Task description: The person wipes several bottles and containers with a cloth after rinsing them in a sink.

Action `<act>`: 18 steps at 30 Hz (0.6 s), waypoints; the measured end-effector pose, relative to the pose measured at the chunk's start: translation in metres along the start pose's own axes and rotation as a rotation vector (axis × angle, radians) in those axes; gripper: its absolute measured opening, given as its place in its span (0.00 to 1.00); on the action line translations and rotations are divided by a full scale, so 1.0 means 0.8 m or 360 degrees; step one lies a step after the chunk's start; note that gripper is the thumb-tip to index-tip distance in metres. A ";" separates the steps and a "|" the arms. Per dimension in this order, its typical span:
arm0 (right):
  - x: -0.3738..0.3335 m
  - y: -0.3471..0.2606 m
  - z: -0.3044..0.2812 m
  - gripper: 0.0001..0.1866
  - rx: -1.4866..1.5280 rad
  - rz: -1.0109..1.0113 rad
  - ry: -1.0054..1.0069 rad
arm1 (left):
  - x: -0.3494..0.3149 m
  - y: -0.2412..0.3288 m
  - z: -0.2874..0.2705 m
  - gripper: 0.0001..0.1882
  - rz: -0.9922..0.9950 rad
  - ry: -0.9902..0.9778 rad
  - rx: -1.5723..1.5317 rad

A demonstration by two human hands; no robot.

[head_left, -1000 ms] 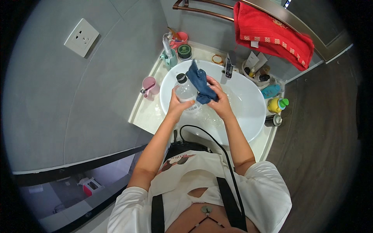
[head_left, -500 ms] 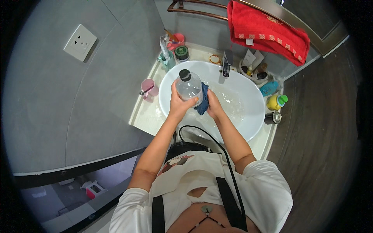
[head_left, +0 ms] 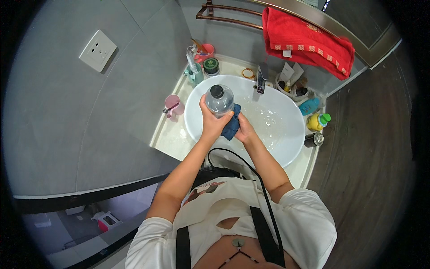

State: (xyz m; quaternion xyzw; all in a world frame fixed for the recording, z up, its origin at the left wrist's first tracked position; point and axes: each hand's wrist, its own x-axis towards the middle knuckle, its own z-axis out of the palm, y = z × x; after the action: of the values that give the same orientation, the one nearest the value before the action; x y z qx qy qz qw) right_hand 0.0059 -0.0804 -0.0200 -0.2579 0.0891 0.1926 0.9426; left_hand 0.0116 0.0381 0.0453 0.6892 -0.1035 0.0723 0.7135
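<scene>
A clear bottle with a black cap point(head_left: 219, 99) is in my left hand point(head_left: 212, 122), whose fingers and thumb wrap round its side. Against the bottle's right side, my right hand point(head_left: 244, 128) presses a dark blue cloth point(head_left: 231, 125). Both hands are over the near left part of a white oval sink point(head_left: 197, 127). Water point(head_left: 268, 117) stands in the basin and glints to the right of my hands. The bottle's lower part is partly hidden by my left thumb and the cloth.
A faucet point(head_left: 260, 83) rises at the sink's far rim. Left on the counter are a pink cup point(head_left: 174, 104), a green cup point(head_left: 195, 75) and a dark jar point(head_left: 211, 66). Along the right stand a blue bottle point(head_left: 309, 106), a yellow bottle point(head_left: 315, 122) and a dark can point(head_left: 313, 140). A red towel point(head_left: 304, 42) hangs behind.
The bottle has shifted slightly to the right and down in the picture and tilts a little differently. My right hand and the cloth have slid lower along its side.
</scene>
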 end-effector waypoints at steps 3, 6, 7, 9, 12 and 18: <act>-0.006 -0.016 -0.001 0.21 -0.0157 0.0000 0.0114 | -0.003 0.017 -0.007 0.49 0.0000 -0.0170 -0.0057; -0.010 -0.033 -0.009 0.22 -0.0201 0.0027 0.0174 | 0.006 0.023 -0.027 0.50 0.0017 -0.0377 0.0301; -0.010 -0.040 -0.015 0.22 -0.0270 0.0038 0.0181 | 0.009 0.033 -0.028 0.49 -0.0054 -0.0485 0.0305; -0.009 -0.049 -0.025 0.23 -0.0403 0.0072 0.0200 | 0.013 0.054 -0.029 0.43 -0.0009 -0.0513 0.0391; -0.008 -0.052 -0.025 0.22 -0.0506 0.0127 0.0240 | 0.025 0.059 -0.033 0.34 0.0049 -0.0535 0.0172; -0.013 -0.056 -0.024 0.21 -0.0472 0.0167 0.0299 | 0.043 0.073 -0.035 0.20 -0.0232 -0.0589 -0.0277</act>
State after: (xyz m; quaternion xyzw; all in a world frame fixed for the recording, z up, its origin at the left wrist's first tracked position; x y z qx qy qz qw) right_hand 0.0138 -0.1292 -0.0129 -0.4059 0.1608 0.2276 0.8704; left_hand 0.0318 0.0670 0.1098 0.6322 -0.1886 -0.1165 0.7424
